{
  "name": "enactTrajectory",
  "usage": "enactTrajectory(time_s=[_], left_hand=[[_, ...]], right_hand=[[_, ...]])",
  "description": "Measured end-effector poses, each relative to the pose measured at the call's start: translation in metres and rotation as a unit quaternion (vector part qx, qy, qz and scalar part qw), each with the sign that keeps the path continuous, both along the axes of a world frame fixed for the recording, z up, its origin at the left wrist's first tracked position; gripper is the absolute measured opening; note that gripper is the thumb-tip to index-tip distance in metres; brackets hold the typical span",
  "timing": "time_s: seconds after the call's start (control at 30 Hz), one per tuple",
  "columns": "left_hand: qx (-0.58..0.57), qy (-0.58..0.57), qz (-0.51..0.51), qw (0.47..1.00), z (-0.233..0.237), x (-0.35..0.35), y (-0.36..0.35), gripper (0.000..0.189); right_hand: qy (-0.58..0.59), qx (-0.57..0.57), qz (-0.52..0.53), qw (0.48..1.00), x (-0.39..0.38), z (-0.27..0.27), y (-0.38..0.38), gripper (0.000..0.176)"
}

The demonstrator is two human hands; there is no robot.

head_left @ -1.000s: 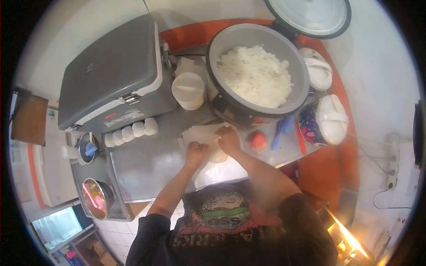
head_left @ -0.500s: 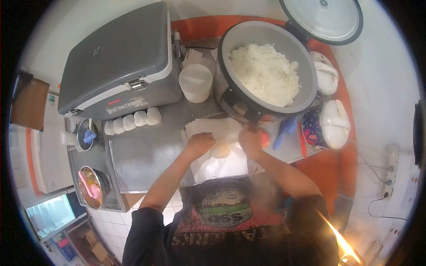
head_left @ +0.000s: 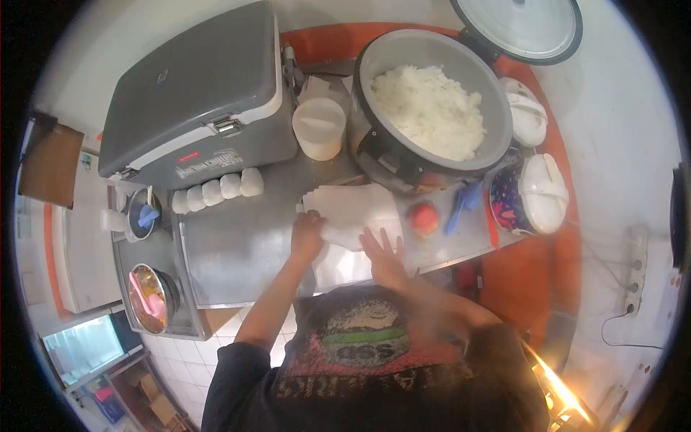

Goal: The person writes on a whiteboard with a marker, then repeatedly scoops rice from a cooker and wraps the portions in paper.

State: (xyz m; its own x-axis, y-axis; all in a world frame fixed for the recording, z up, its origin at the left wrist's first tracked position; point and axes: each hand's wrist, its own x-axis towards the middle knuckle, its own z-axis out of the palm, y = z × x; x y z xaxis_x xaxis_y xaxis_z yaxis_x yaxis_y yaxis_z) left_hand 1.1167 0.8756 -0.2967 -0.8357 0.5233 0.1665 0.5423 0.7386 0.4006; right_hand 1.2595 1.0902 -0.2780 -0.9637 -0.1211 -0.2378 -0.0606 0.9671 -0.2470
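Observation:
Sheets of white wrapping paper (head_left: 356,201) lie stacked on the metal counter, the top one folded over toward me. My left hand (head_left: 308,236) is closed with curled fingers on the left edge of the folded paper. Flat on the right part of the fold rests my right hand (head_left: 385,258), fingers spread. The pale round patch of food seen earlier on the sheet is hidden under the fold. Just right of the paper sits a red-topped round object (head_left: 423,216), beside a blue utensil (head_left: 464,205).
Behind the paper stands a big rice cooker (head_left: 432,115) full of rice, lid raised. A grey cooler (head_left: 194,101) is at back left, with several white wrapped parcels (head_left: 219,189) lined up before it. Bowls (head_left: 155,299) stand left; a patterned container (head_left: 525,194) stands right.
The near edge of the sheet has been folded over the food. My right hand has moved down and left and opened flat on the paper; my left hand has shifted slightly left.

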Motion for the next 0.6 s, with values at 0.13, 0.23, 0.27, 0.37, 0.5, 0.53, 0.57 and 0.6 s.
enactTrajectory(time_s=[0.13, 0.23, 0.27, 0.37, 0.5, 0.53, 0.57, 0.6], left_hand=[[0.106, -0.191, 0.014, 0.976, -0.055, -0.011, -0.017, 0.022], [0.179, -0.223, 0.071, 0.956, -0.063, 0.000, -0.016, 0.024], [0.219, -0.246, 0.115, 0.937, -0.063, 0.006, -0.014, 0.026], [0.127, -0.437, 0.132, 0.881, -0.019, 0.030, -0.015, 0.025], [0.099, -0.671, 0.104, 0.727, 0.009, 0.074, -0.018, 0.026], [0.185, -0.706, 0.121, 0.673, 0.006, 0.074, -0.019, 0.026], [0.269, -0.732, 0.137, 0.611, 0.004, 0.073, -0.018, 0.026], [0.350, -0.750, 0.150, 0.541, 0.002, 0.073, -0.017, 0.026]], right_hand=[[0.023, -0.053, -0.041, 0.997, -0.003, 0.012, 0.000, 0.076], [0.050, -0.068, -0.035, 0.996, -0.012, 0.016, -0.004, 0.069], [0.060, -0.065, -0.022, 0.996, -0.011, 0.015, -0.006, 0.066], [0.058, -0.036, -0.007, 0.998, -0.007, 0.011, -0.001, 0.064], [0.069, -0.080, 0.008, 0.994, -0.002, 0.007, 0.011, 0.060], [0.068, -0.100, 0.005, 0.993, -0.002, 0.008, 0.012, 0.059], [0.067, -0.118, 0.002, 0.991, -0.002, 0.010, 0.012, 0.059], [0.073, -0.113, 0.004, 0.991, -0.002, 0.011, 0.012, 0.057]])
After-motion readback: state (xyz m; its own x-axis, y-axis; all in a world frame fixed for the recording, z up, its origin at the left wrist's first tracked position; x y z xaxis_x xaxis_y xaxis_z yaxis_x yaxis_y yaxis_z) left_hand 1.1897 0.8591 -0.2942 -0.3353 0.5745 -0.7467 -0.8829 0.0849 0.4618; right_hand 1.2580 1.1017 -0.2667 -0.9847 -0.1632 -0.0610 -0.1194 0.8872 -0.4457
